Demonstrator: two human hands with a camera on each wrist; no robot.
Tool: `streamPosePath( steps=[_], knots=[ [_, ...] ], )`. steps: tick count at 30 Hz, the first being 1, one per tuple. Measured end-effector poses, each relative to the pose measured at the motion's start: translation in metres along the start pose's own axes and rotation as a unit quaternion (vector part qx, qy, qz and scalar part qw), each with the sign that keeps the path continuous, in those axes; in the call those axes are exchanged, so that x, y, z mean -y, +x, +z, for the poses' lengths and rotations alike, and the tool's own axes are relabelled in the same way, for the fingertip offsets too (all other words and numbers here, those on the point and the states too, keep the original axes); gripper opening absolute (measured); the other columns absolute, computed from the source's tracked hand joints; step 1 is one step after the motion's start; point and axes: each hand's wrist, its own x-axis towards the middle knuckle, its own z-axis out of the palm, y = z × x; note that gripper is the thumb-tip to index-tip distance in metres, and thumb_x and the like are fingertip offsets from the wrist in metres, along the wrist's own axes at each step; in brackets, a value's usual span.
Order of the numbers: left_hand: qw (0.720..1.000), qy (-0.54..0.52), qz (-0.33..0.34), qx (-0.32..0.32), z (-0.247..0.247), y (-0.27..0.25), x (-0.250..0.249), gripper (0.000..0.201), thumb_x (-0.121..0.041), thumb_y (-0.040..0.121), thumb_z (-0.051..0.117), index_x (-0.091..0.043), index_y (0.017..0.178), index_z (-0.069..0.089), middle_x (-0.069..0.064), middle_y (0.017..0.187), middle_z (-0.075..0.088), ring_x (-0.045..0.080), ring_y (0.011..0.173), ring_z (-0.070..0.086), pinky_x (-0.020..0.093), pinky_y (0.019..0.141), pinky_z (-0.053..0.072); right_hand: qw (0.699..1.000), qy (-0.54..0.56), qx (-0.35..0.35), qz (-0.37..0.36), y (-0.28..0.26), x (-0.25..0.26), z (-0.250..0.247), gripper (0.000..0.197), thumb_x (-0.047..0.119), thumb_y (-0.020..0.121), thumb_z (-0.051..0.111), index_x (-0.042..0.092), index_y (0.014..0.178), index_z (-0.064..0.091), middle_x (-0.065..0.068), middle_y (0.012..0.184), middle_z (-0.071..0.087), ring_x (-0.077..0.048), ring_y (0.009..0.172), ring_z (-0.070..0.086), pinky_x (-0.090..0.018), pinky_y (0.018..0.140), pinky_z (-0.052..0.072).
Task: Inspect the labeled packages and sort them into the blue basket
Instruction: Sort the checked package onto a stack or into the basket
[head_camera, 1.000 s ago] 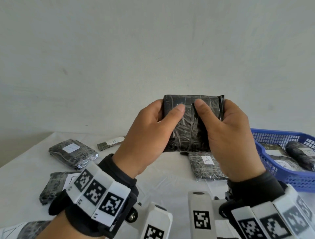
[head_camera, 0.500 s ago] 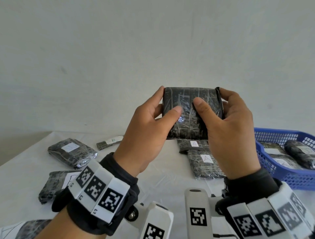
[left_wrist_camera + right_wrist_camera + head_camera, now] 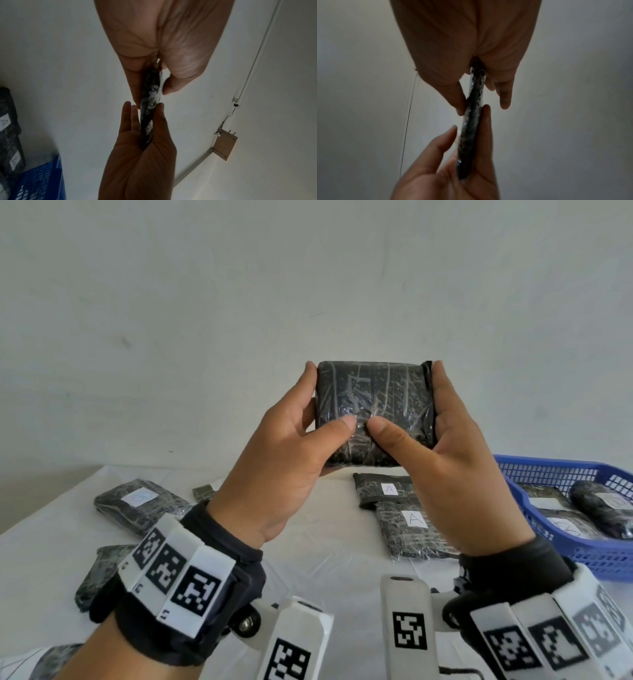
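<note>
Both hands hold a black plastic-wrapped package [image 3: 373, 398] upright in front of the wall, above the table. My left hand [image 3: 294, 446] pinches its left side, thumb on the near face, fingers behind. My right hand [image 3: 445, 446] pinches its right side the same way. No label shows on the near face. The wrist views show the package edge-on [image 3: 150, 108] [image 3: 473, 115] between thumbs and fingers. The blue basket [image 3: 582, 556] stands at the right with labelled packages [image 3: 603, 508] inside.
Two packages marked A [image 3: 411, 529] lie on the white table [image 3: 325, 556] under my hands. More wrapped packages lie at the left [image 3: 140, 505] and lower left [image 3: 99, 577]. A plain wall stands behind the table.
The package has been lifted a little and its near face turned more squarely toward me. Both thumbs have slid down to its lower edge, and the fingers now show along its sides.
</note>
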Motion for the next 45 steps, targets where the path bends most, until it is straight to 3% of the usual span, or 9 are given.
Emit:
streamPosePath(
  steps=[8,18,25,28,30,32,37,41,45],
  knots=[
    [0.996,-0.071,-0.041,0.043,-0.004,0.001,-0.006,0.035,-0.002,0.103,0.048,-0.029,0.112,0.068,-0.004,0.097,0.076,0.003,0.084,0.071,0.022,0.072,0.060,0.973,0.223,0.038,0.040,-0.003,0.004,-0.010,0.070,0.011,0.093,0.056,0.015,0.160,0.036,-0.002,0.134,0.072,-0.018,0.126,0.068,-0.037,0.110,0.052],
    [0.987,-0.112,-0.088,0.071,-0.011,0.002,-0.005,0.041,-0.006,0.092,0.066,-0.005,0.133,0.062,0.013,0.115,0.076,0.016,0.097,0.072,0.025,0.085,0.062,0.996,0.055,0.055,0.037,-0.003,0.002,-0.010,0.113,0.053,0.078,0.070,0.028,0.168,0.007,0.010,0.162,0.047,-0.008,0.147,0.047,-0.044,0.125,0.034],
    [0.981,-0.152,-0.097,0.074,-0.008,0.002,-0.007,0.050,-0.011,0.078,0.065,0.001,0.126,0.065,0.017,0.112,0.076,0.016,0.093,0.074,0.024,0.080,0.062,0.998,0.017,0.057,0.005,-0.007,0.009,-0.015,0.104,0.050,0.079,0.084,0.041,0.164,0.024,0.025,0.157,0.043,0.017,0.139,0.041,-0.013,0.113,0.039],
    [0.967,-0.204,-0.131,0.078,-0.009,0.002,-0.009,0.038,-0.011,0.078,0.066,0.004,0.112,0.075,0.017,0.107,0.077,0.017,0.090,0.076,0.025,0.082,0.063,0.998,-0.013,0.048,-0.048,-0.009,0.010,-0.013,0.060,0.055,0.082,0.076,0.046,0.138,0.055,0.011,0.145,0.051,-0.008,0.138,0.052,-0.036,0.114,0.045],
    [0.960,-0.234,-0.141,0.065,-0.009,0.002,-0.009,0.029,-0.013,0.079,0.069,0.005,0.100,0.079,0.022,0.110,0.077,0.021,0.093,0.076,0.029,0.087,0.062,0.997,-0.021,0.013,-0.071,-0.009,0.012,-0.009,0.044,0.058,0.079,0.071,0.036,0.116,0.066,-0.001,0.129,0.057,-0.009,0.116,0.063,-0.029,0.098,0.051],
    [0.961,-0.239,-0.134,0.047,-0.006,0.002,-0.007,0.017,-0.019,0.083,0.076,-0.005,0.089,0.082,0.023,0.111,0.074,0.025,0.097,0.075,0.034,0.091,0.062,0.996,-0.017,-0.029,-0.078,-0.008,0.013,-0.003,0.041,0.059,0.080,0.069,0.024,0.101,0.070,-0.010,0.111,0.064,-0.010,0.096,0.065,-0.023,0.083,0.050],
    [0.979,-0.176,-0.101,-0.001,0.007,-0.002,0.001,0.016,-0.044,0.075,0.079,-0.031,0.067,0.074,-0.008,0.091,0.059,0.013,0.099,0.054,0.042,0.114,0.044,0.996,0.062,-0.057,-0.022,-0.008,0.016,0.009,0.076,0.081,0.074,0.069,0.008,0.091,0.071,-0.033,0.092,0.059,-0.052,0.089,0.059,-0.056,0.083,0.050],
    [0.985,-0.165,-0.039,-0.024,0.011,0.000,0.006,0.028,-0.046,0.087,0.071,-0.028,0.066,0.073,-0.010,0.079,0.067,0.006,0.089,0.065,0.033,0.107,0.047,0.995,0.091,-0.029,0.017,-0.009,0.017,0.015,0.069,0.086,0.065,0.071,0.022,0.091,0.071,-0.009,0.090,0.063,-0.034,0.089,0.060,-0.068,0.097,0.048],
    [0.988,-0.151,-0.043,0.004,0.012,-0.001,0.008,0.026,-0.049,0.079,0.068,-0.029,0.066,0.078,-0.012,0.079,0.071,0.001,0.087,0.067,0.031,0.107,0.047,0.991,0.122,-0.056,0.031,-0.009,0.017,0.019,0.045,0.065,0.076,0.074,0.021,0.083,0.068,-0.013,0.086,0.060,-0.026,0.084,0.056,-0.069,0.093,0.051]
  ],
)
